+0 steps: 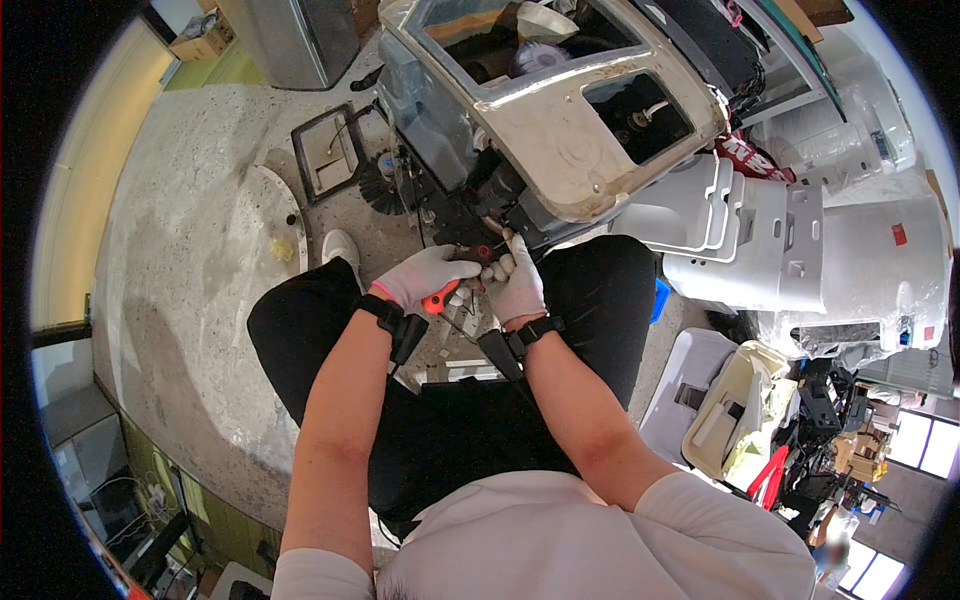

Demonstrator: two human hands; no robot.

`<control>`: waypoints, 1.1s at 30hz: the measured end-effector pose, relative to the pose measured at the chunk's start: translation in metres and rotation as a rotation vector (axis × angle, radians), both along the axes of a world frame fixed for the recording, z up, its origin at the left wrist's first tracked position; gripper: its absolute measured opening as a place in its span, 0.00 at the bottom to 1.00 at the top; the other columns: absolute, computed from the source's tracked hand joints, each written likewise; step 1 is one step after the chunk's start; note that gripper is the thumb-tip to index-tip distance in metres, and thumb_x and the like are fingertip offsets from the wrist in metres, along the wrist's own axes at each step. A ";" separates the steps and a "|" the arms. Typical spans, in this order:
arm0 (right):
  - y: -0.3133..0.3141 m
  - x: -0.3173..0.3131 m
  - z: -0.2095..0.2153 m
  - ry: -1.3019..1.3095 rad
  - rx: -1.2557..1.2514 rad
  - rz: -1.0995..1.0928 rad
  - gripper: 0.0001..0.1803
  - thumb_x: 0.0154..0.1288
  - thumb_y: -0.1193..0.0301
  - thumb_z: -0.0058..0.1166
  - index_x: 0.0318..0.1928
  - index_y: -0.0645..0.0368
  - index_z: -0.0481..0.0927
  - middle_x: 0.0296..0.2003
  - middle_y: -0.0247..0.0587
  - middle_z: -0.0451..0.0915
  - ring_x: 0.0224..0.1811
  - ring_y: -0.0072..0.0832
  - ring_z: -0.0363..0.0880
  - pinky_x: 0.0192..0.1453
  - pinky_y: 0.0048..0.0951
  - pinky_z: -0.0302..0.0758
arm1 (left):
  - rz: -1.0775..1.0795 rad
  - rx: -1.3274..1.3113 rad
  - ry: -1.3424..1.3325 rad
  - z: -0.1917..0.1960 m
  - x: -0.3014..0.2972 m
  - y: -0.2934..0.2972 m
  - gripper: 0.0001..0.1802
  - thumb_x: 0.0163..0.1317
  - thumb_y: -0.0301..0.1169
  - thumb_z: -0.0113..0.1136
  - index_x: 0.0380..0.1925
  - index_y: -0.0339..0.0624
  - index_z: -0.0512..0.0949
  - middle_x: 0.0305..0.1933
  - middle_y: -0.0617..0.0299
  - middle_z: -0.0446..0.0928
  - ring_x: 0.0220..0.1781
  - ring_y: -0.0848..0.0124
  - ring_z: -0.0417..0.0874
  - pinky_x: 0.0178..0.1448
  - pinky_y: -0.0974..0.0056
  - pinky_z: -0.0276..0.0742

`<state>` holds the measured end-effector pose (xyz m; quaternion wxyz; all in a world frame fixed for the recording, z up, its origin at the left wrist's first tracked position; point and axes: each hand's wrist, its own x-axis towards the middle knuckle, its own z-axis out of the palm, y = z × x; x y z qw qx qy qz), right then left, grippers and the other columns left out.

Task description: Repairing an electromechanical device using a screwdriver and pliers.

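Observation:
My left hand (427, 274), in a white glove, is closed beside a dark part with a reddish spot (484, 253) at the near end of a beige-and-grey machine (548, 140). An orange-red tool handle (441, 298) shows just below its fingers; I cannot tell which hand, if either, holds it. My right hand (517, 288), also gloved, has its fingers curled against the same dark part from the right, one fingertip raised toward the machine. What lies inside either grip is hidden. Both wrists carry black straps with small dark units.
A round black brush (385, 187) and a dark rectangular frame (328, 153) lie left of the machine. Beyond my left knee is a curved pale panel (272, 215). White plastic housings (745, 245) stack at right, near grey and cream covers (718, 400). My knees flank the work.

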<state>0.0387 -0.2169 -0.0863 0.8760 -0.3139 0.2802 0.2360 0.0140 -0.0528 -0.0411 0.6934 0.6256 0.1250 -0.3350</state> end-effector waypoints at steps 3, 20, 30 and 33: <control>0.002 -0.001 0.001 0.038 -0.023 -0.020 0.16 0.71 0.56 0.46 0.52 0.46 0.76 0.18 0.20 0.50 0.20 0.16 0.51 0.30 0.22 0.60 | 0.021 -0.002 0.078 -0.011 -0.002 0.000 0.21 0.61 0.42 0.57 0.46 0.36 0.73 0.33 0.62 0.77 0.29 0.73 0.79 0.32 0.68 0.77; -0.003 0.000 -0.001 0.016 0.011 0.000 0.13 0.69 0.58 0.49 0.48 0.47 0.78 0.17 0.19 0.50 0.19 0.15 0.51 0.30 0.22 0.58 | -0.072 0.104 -0.038 -0.019 0.000 -0.001 0.24 0.69 0.47 0.47 0.47 0.36 0.73 0.29 0.59 0.78 0.24 0.71 0.80 0.28 0.68 0.77; 0.000 0.001 0.008 0.086 0.018 -0.027 0.11 0.69 0.58 0.49 0.45 0.46 0.79 0.17 0.19 0.51 0.20 0.16 0.52 0.30 0.22 0.59 | -0.137 0.378 -0.272 -0.007 0.001 0.001 0.30 0.65 0.51 0.49 0.52 0.34 0.72 0.43 0.47 0.79 0.48 0.58 0.79 0.53 0.61 0.71; -0.002 0.001 -0.002 0.000 0.022 0.002 0.11 0.69 0.58 0.50 0.44 0.46 0.80 0.18 0.20 0.52 0.20 0.17 0.53 0.30 0.22 0.59 | -0.189 0.502 -0.281 0.010 -0.001 -0.004 0.38 0.56 0.54 0.59 0.53 0.30 0.69 0.42 0.44 0.78 0.47 0.58 0.79 0.52 0.61 0.72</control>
